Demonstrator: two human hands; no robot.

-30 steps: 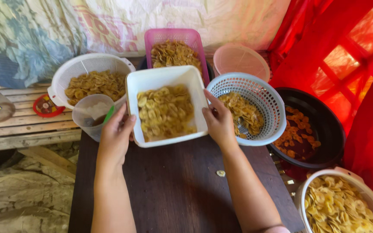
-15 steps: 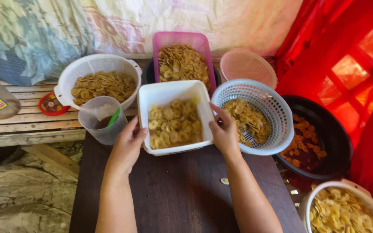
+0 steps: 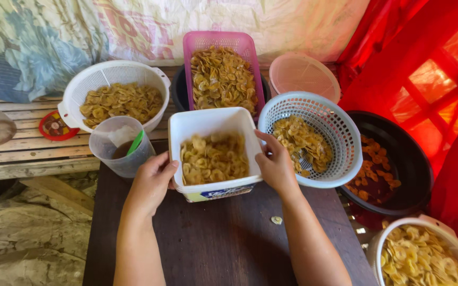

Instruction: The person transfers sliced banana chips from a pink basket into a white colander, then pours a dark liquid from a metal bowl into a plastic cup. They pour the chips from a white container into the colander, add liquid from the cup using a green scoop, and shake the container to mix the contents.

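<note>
1 head camera looked steeply down from above and behind the hands, facing forward across the dark table toward the cloth-hung wall. It sat close, the forearms running out of the bottom edge. No 2nd view shared the scene.

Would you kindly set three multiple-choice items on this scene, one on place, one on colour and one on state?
1. Where is the white tub of banana chips?
A. between the two hands
B. on the floor
C. inside the black basin

2. What colour is the rectangular basket behind the tub?
A. green
B. pink
C. blue

3. How does the tub stand?
A. lidded
B. upside down
C. open, with chips inside

Answers: 1 A, the left hand and right hand grip its two sides on the dark table. 2 B, its mesh walls are pink. 3 C, the chips show from above with no lid on.
</note>
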